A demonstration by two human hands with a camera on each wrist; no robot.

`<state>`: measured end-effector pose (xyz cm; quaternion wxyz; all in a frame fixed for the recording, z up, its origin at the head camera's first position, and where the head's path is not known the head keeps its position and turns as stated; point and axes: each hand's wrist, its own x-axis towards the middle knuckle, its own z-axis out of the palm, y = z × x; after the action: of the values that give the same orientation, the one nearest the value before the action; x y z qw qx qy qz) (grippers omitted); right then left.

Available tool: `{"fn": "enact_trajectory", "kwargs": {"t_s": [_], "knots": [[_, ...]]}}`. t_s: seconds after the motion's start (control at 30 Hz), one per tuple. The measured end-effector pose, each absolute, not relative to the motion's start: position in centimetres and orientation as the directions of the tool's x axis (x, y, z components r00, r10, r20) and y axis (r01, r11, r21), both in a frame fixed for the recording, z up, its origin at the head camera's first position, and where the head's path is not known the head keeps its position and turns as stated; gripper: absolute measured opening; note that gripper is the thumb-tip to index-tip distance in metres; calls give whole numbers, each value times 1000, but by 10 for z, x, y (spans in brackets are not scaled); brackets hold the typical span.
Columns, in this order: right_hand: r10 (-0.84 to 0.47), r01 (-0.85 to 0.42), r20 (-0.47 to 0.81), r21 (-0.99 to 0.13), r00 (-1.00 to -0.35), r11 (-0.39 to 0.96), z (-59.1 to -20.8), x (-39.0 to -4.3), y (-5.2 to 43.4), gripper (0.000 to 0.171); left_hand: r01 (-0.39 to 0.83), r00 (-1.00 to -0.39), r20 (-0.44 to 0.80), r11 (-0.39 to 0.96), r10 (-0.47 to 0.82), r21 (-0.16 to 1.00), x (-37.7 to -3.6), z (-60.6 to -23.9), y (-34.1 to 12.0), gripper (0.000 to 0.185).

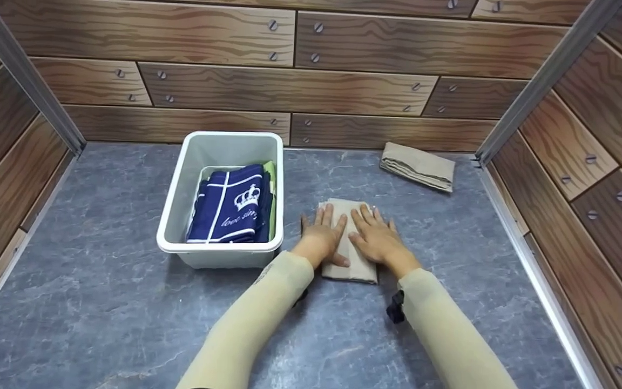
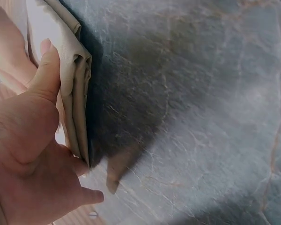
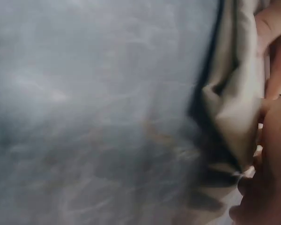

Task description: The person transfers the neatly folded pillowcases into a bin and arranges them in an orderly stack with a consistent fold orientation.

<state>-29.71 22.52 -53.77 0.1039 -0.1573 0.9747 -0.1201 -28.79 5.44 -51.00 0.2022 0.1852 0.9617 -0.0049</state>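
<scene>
A beige cloth (image 1: 350,269), folded into a narrow rectangle of several layers, lies on the grey marbled surface in the head view. My left hand (image 1: 322,240) rests on its left side with fingers spread and thumb across the fabric. On the right side of the same cloth my right hand (image 1: 380,240) lies flat, fingers pointing away from me. The left wrist view shows the left thumb (image 2: 48,70) along the top of the cloth (image 2: 75,79), its layered edge facing the camera. In the blurred right wrist view, the cloth (image 3: 236,108) runs beside the right hand (image 3: 271,159).
Left of the hands stands a white plastic bin (image 1: 181,178) holding a folded navy cloth (image 1: 235,202) with a white crown print and something green. Another folded beige cloth (image 1: 419,165) lies at the back right. Wood-patterned walls (image 1: 224,86) enclose the back and sides.
</scene>
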Motion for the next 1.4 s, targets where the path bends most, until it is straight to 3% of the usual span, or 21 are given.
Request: {"fn": "enact_trajectory", "kwargs": {"t_s": [0.5, 0.73, 0.83, 1.0, 1.1, 1.2, 1.3, 1.4], "knots": [[-260, -230, -93, -253, -961, 940, -556, -287, 219, 62, 349, -850, -350, 918, 395, 188, -290, -517, 47, 116], [-338, -280, -88, -386, -937, 879, -546, -282, 234, 63, 393, -858, -244, 884, 452, 254, -291, -525, 39, 109], [-371, -292, -77, -478, -926, 828, -544, -275, 245, 62, 408, -869, -132, 840, 478, 358, -287, -529, 31, 96], [-346, -288, 27, -615, -938, 734, -539, -265, 259, 56, 394, -902, 134, 654, 412, 646, -279, -527, 22, 66], [-285, -247, 65, -702, -956, 668, -533, -263, 261, 50, 291, -940, 157, 469, 303, 834, -273, -522, 20, 57], [-213, -129, 7, -816, -977, 564, -525, -260, 260, 48, 106, -973, 45, 267, 224, 958, -265, -516, 19, 54], [-170, 63, -139, -918, -976, 391, -518, -258, 262, 55, -96, -971, -115, 99, 208, 990, -258, -512, 17, 56], [-165, 246, -280, -948, -946, 201, -514, -256, 265, 63, -301, -930, -283, -45, 236, 952, -254, -510, 13, 64]]}}
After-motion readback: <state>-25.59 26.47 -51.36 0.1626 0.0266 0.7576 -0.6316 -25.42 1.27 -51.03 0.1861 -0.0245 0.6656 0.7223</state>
